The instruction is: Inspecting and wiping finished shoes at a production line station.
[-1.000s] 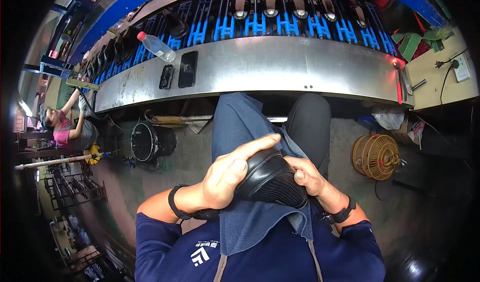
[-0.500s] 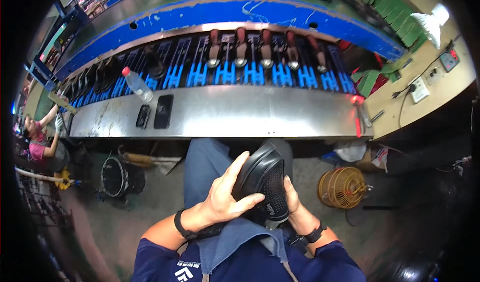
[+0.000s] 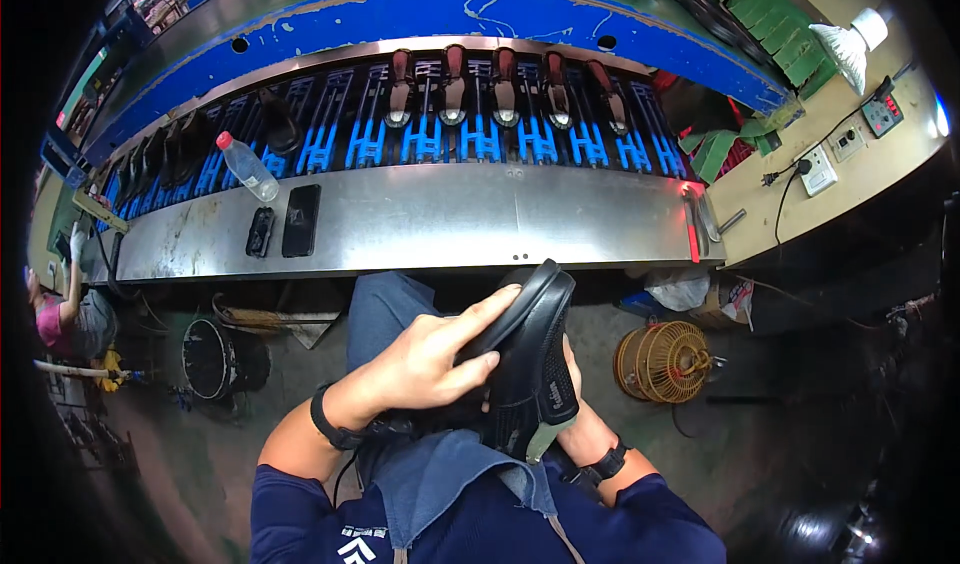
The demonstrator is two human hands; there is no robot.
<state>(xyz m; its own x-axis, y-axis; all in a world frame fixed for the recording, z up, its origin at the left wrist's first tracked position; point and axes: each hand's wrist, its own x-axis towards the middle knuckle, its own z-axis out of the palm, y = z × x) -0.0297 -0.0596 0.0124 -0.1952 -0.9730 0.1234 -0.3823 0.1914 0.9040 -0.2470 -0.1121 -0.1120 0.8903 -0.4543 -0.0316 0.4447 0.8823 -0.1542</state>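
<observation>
Between my two hands, above my lap, is a black shoe (image 3: pixel 535 364) with a perforated side panel, tilted with one end pointing up toward the bench edge. My left hand (image 3: pixel 430 357) grips its left side, fingers along the sole edge and thumb pressed on the lower part. From the right, my right hand (image 3: pixel 588 430) supports the shoe; most of its fingers are hidden behind it. A pale, shiny piece (image 3: pixel 545 437) shows at the shoe's lower end.
A metal bench ledge (image 3: pixel 400 224) holds a phone (image 3: pixel 300 221), a small black object (image 3: pixel 260 232), a clear bottle (image 3: pixel 247 167) and hand tools (image 3: pixel 700 221). Behind it, blue racks (image 3: pixel 480 147) carry several dark shoes. A wicker basket (image 3: pixel 660 362) and a bucket (image 3: pixel 208 359) stand below. A co-worker (image 3: pixel 65 309) is far left.
The shoe has turned in my hands, showing more of its side, and its upper end has risen toward the bench. Both hands remain on it. The whole view has shifted slightly.
</observation>
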